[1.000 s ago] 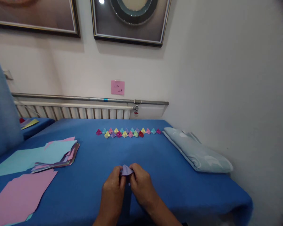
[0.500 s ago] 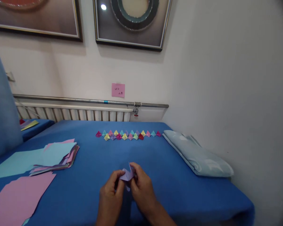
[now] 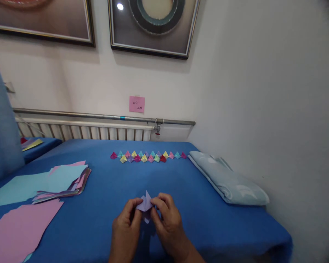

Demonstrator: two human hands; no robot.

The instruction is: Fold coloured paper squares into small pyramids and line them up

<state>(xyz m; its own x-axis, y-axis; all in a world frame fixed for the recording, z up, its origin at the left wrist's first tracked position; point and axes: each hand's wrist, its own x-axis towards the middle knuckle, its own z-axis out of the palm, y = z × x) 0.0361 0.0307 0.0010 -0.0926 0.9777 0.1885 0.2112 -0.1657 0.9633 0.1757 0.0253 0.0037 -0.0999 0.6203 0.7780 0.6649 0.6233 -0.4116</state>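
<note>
A small lavender origami piece [image 3: 145, 204] with pointed flaps is held between my two hands over the blue-covered table [image 3: 104, 223]. My left hand [image 3: 127, 223] pinches its left corner between thumb and fingers. On the opposite side, the thumb and fingertips of my right hand [image 3: 167, 219] grip the right edge. One flap points up and another part hangs below the fingers. Beyond the hands, several small folded paper pieces [image 3: 144, 158] in pink, yellow, blue, purple and red form two rows.
At the left lie a stack of coloured paper [image 3: 63, 179] and fanned pink sheets [image 3: 24, 226]. A folded pale blue blanket [image 3: 230, 180] rests along the right side by the wall. Behind the table run a radiator [image 3: 82, 132] and a metal pipe [image 3: 98, 115].
The lavender paper has turned so its flaps face me more, with one point now standing up. My right hand's fingers have shifted lower along its edge.
</note>
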